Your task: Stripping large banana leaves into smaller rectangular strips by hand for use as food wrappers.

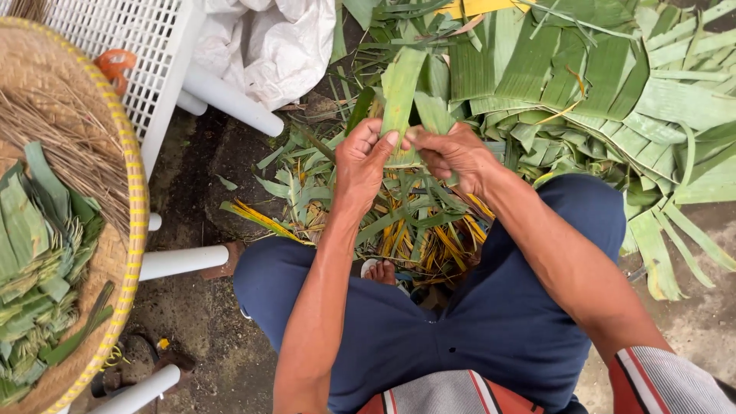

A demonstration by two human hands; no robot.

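Head view, the only one. Person sits low, knees apart in dark blue trousers point(460, 322), looking down at both hands held together over the gap between the legs.

Left hand point(364, 161) pinches a green leaf strip point(399, 92) from the left, thumb on top and fingers curled tight under it. Right hand point(452, 157) meets it from the right, fingertips closed narrow on the same strip's lower end. Both hands grip one piece, touching or nearly touching at the thumbs, so the strip stays taut and upright-ish, its free end pointing far, away from the body.

Strip is held right above the scrap heap point(414, 222) of yellow and green trimmings on the ground between the feet; offcuts likely fall straight there. One bare toe shows just near the scraps.

Far and right: big pile of wide green leaf pieces point(613, 84), within arm's reach, probably the stock.

Left edge: round woven tray point(138, 199) with a yellow-banded rim, holding stacked folded leaf pieces point(31, 253) and a bundle of thin dry sticks point(69, 138). It sits on a white plastic slatted stand point(138, 54) with white legs, raised beside the left knee, an easy reach.

Far centre: white crumpled sack point(268, 38). Ground is dark, damp-looking dirt.
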